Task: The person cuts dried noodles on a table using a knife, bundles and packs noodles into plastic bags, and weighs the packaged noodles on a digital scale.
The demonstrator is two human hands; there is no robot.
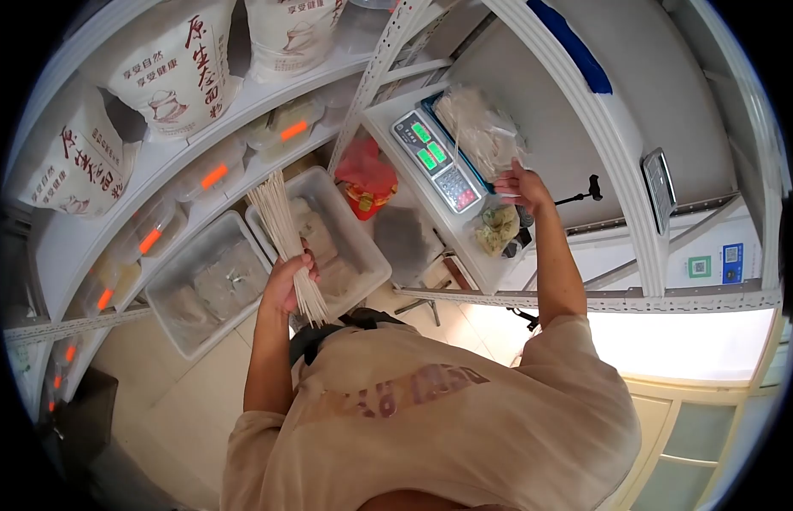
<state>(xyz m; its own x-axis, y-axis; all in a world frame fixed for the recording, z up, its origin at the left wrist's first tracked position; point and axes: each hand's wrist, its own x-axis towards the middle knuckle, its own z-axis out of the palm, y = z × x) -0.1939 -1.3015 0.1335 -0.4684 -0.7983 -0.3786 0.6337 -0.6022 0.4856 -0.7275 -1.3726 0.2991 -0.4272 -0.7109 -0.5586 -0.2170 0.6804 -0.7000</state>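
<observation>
My left hand point(286, 279) is wrapped round a long bundle of dried noodles point(275, 223), which slants up over the edge of a white plastic bin. My right hand point(519, 187) reaches to clear plastic bags point(482, 128) lying on the pan of a digital scale point(436, 162). Its fingertips are bent at the near edge of the bags; whether they pinch the plastic is hard to make out. The scale's green displays are lit. Just below my right hand sits a bag of pale yellowish stuff point(497, 230).
Two white plastic bins point(375, 271) with packed goods stand low at the left. Printed flour sacks point(171, 72) fill the upper shelf, above lidded boxes with orange labels point(213, 176). A red bag point(367, 179) lies left of the scale. White metal shelving point(575, 300) runs along the right.
</observation>
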